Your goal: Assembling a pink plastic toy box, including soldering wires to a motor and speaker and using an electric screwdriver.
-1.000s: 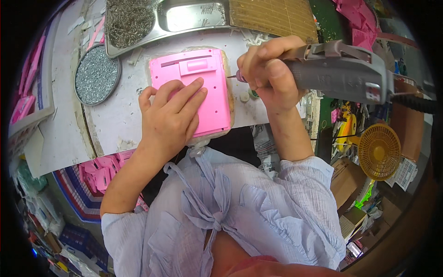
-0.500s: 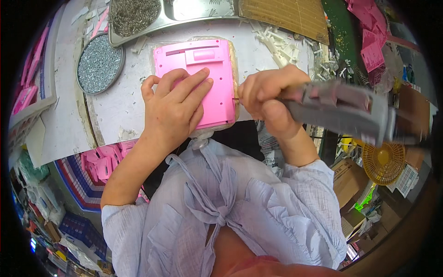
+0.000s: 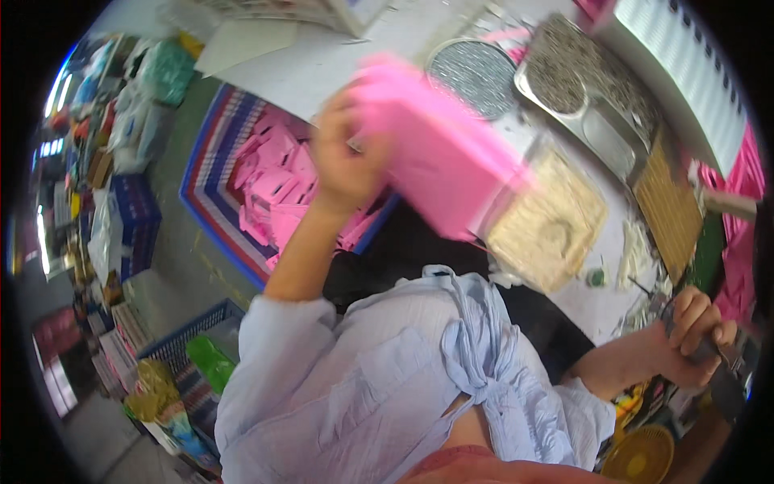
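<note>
My left hand point(image 3: 348, 153) grips a flat pink plastic housing point(image 3: 447, 153) by its left edge. The housing is tilted and lifted, blurred by motion, above the left front of the table. To its right lies a beige padded block point(image 3: 556, 214) wrapped in clear plastic, with a round dent in it. Far to the right, my right hand point(image 3: 695, 335) is wrapped round a dark grey powered screwdriver point(image 3: 724, 394). Its thin bit points left over the table's edge. Part of the tool's body is lost in the dark rim.
A round dish of small screws point(image 3: 472, 78) stands behind the housing. Beside it are a metal tray point(image 3: 611, 149) with springs and a cardboard piece point(image 3: 671, 214). White plastic bits point(image 3: 635, 254) lie at the right. A striped bag point(image 3: 211, 173) holding pink parts sits below the table at left.
My left hand has lifted the pink housing off the padded block and carried it left. My right hand has moved away right with the screwdriver. The view has turned toward the left.
</note>
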`<state>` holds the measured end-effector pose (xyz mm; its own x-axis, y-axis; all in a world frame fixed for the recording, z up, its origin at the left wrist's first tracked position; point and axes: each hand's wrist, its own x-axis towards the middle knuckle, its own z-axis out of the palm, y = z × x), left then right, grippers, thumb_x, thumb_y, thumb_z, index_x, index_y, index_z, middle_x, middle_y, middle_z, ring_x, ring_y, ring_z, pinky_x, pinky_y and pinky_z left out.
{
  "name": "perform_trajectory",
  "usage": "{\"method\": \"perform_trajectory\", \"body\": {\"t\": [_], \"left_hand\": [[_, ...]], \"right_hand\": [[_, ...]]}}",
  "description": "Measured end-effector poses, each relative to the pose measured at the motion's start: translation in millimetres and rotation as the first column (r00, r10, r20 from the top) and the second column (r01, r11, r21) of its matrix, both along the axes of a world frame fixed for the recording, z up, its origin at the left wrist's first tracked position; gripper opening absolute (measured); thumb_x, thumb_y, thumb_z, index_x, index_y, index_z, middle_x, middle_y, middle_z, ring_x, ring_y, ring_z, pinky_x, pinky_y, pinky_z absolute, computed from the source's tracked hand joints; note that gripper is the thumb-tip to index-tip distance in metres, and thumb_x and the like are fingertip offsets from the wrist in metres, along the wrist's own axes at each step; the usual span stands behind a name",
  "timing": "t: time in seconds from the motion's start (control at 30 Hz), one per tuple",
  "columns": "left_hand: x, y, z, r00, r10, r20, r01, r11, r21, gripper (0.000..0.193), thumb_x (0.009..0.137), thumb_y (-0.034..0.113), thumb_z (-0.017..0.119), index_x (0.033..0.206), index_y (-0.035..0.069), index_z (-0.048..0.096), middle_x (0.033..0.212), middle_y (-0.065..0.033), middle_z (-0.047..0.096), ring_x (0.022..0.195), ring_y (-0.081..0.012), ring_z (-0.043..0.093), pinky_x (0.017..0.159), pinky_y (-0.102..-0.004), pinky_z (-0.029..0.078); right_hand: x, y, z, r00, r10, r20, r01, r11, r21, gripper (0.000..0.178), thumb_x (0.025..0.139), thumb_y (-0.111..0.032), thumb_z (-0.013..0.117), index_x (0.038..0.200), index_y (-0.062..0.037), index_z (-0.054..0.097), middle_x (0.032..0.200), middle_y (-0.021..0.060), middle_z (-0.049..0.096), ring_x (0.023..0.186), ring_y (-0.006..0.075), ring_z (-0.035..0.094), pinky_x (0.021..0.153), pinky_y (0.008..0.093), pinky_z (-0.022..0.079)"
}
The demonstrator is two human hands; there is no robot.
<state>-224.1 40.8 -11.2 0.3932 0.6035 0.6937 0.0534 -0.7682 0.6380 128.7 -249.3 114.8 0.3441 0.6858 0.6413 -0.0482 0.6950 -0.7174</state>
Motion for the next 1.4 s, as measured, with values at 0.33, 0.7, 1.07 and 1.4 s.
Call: {"method": "perform_trajectory", "body": {"t": [0.33, 0.7, 1.07, 1.4], "left_hand": [[-371.1, -53.3, -344.3, 0.293, 0.918, -0.268, -0.088, -0.253, -0.963, 0.057, 0.095, 0.034, 0.067, 0.141, 0.003, 0.052, 0.137, -0.0176, 0.057, 0.123, -0.0369, 0.057, 0.097, -0.0499, 0.053], [117.0, 137.5, 69.8, 0.984, -0.178, 0.0, 0.162, 0.9, -0.404, 0.024, 0.103, 0.019, 0.058, 0.1, -0.002, 0.07, 0.085, -0.0028, 0.065, 0.075, -0.0093, 0.058, 0.068, -0.0263, 0.047], [373.8, 470.6, -16.2, 0.976, 0.219, 0.004, -0.111, 0.51, -0.853, 0.028, 0.089, 0.032, 0.078, 0.101, 0.008, 0.07, 0.081, -0.005, 0.069, 0.055, -0.0152, 0.061, 0.041, -0.0295, 0.033], [207.5, 270.2, 82.2, 0.98, -0.184, 0.081, 0.183, 0.651, -0.737, 0.033, 0.101, 0.031, 0.056, 0.123, 0.008, 0.066, 0.111, -0.0067, 0.071, 0.101, -0.0183, 0.069, 0.075, -0.0326, 0.053]], "right_hand": [[-24.4, 60.3, -10.3, 0.991, -0.064, -0.113, 0.05, 0.991, -0.123, 0.027, 0.098, -0.025, 0.062, 0.111, -0.0031, 0.053, 0.059, -0.0016, 0.043, 0.05, 0.0107, 0.041, 0.052, 0.0289, 0.034], [-1.5, 52.9, -9.8, 0.895, -0.443, -0.061, 0.388, 0.838, -0.383, 0.074, 0.084, -0.032, 0.079, 0.139, 0.0046, 0.044, 0.09, 0.0092, 0.061, 0.082, 0.0185, 0.06, 0.076, 0.0331, 0.049], [-7.2, 42.4, -25.0, 0.743, -0.668, 0.047, 0.644, 0.693, -0.324, 0.086, 0.081, -0.019, 0.08, 0.151, -0.0013, 0.034, 0.147, 0.0174, 0.045, 0.139, 0.0298, 0.044, 0.114, 0.044, 0.037], [-11.5, 43.3, -43.1, 0.894, -0.394, 0.211, 0.442, 0.85, -0.286, 0.032, 0.096, -0.014, 0.061, 0.122, 0.0052, 0.06, 0.115, 0.0168, 0.064, 0.103, 0.0218, 0.061, 0.092, 0.0385, 0.05]]}}
